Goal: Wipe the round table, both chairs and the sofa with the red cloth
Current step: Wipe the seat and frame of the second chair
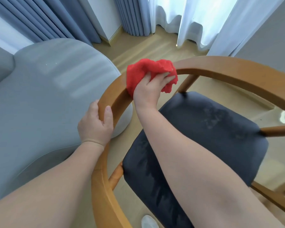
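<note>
red cloth on the chair's curved rail

right hand [152,87] bunches the red cloth [143,71] and presses it onto the top of the curved wooden rail [237,69] of the chair, fingers curled into the fabric, cloth draped over both sides of the rail. left hand [95,124] grips the same rail lower down, nearer the camera, thumb on the inner face and fingers wrapped round the outer edge; the two hands are near each other but apart. chair has a dark padded seat [204,137] under the right forearm, with wooden struts running from seat up to rail. grey sofa [39,99] sits just beside the chair on the left, its rounded end close to the rail by the left hand; cannot tell if they touch. light wooden floor [148,46] beyond. grey-blue curtains [132,15] and white sheer curtains [196,18] hang at the back. a white shoe tip [149,222] shows at the bottom edge. round table and second chair not in view.
</note>
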`<state>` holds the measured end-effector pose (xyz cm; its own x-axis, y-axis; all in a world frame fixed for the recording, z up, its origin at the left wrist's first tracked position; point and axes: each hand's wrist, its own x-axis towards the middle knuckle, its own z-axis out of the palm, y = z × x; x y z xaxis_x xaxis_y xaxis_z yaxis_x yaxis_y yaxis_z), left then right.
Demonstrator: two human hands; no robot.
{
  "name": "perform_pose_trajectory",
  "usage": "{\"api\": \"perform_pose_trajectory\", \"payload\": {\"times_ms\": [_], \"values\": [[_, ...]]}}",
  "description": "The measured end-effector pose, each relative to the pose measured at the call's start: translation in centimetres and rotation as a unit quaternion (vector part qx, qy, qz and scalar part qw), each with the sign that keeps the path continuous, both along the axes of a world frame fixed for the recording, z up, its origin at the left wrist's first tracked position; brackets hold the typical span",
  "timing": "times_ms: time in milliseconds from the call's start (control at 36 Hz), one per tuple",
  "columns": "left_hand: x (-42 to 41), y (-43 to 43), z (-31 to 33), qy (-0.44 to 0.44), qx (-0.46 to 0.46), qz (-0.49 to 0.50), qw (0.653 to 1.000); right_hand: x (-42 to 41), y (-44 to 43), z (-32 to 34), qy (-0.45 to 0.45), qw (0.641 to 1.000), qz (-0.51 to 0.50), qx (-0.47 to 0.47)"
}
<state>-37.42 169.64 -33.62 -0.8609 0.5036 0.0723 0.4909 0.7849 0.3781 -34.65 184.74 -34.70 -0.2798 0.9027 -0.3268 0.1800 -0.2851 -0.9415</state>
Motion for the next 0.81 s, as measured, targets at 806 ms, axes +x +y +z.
{"api": "perform_pose_trajectory", "payload": {"times_ms": [806], "values": [[1.1,0.3,-0.2,0.051,-0.005,0.009,0.999,6.8,15.9,-2.5,-0.419,0.569,0.431,0.560]]}}
